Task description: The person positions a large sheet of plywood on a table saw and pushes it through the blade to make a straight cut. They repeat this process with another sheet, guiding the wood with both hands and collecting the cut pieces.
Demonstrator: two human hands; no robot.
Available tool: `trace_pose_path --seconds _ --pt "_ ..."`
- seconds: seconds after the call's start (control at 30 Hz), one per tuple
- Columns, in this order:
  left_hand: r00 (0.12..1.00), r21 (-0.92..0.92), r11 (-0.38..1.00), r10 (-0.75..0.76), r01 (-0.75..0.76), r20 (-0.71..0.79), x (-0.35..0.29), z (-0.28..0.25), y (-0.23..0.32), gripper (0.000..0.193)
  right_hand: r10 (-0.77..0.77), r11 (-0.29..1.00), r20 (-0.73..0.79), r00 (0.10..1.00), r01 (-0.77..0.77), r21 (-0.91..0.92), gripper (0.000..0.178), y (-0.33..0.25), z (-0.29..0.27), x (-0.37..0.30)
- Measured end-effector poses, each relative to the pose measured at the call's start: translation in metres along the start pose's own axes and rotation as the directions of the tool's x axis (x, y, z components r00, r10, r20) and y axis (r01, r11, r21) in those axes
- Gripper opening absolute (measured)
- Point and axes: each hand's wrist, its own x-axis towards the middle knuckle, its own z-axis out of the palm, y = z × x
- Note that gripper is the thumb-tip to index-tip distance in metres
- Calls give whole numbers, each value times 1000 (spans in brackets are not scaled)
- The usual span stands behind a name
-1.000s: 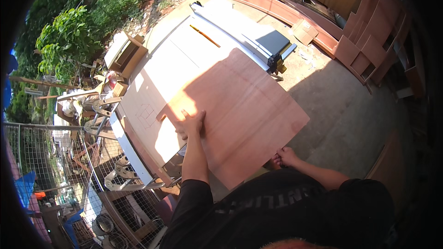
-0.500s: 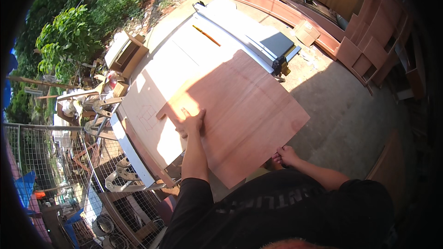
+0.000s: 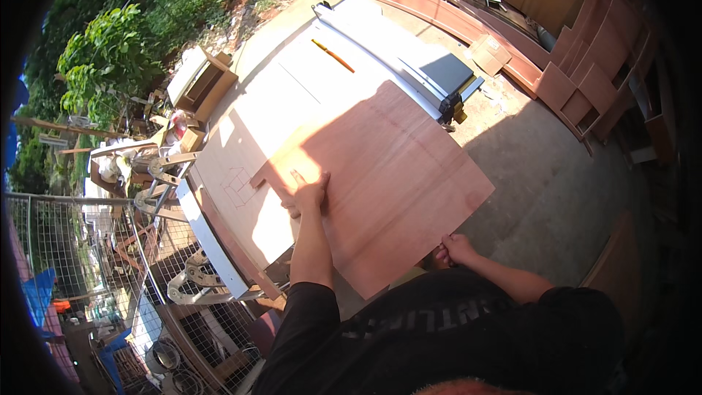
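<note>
A reddish-brown plywood sheet lies partly over a pale worktable board, its near corner reaching toward my body. My left hand rests on the sheet's left part, fingers spread and nothing grasped. At the near right edge, my right hand is closed, thumb and finger pinching the sheet's rim; its lower fingers curl under and are partly hidden. A slim orange-yellow tool lies on the sunlit board beyond the sheet. Red lines forming a box-like sketch mark the board left of my left hand.
A long metal guide rail runs along the table's far right side. Beyond it stand a cardboard box and stacked plywood pieces. A wire fence and a folded metal ladder are at left.
The whole view has shifted slightly to the right. Both hands keep their places on the plywood sheet.
</note>
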Motion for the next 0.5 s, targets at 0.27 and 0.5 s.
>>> trace_pose_path --seconds 0.27,0.5 --pt "998 4 1000 23 -23 -51 -18 -6 8 115 -138 988 17 990 139 -68 34 17 13 11" --pt "998 -4 999 45 -44 41 -2 -9 6 115 -155 985 -53 987 150 -83 32 14 20 15"
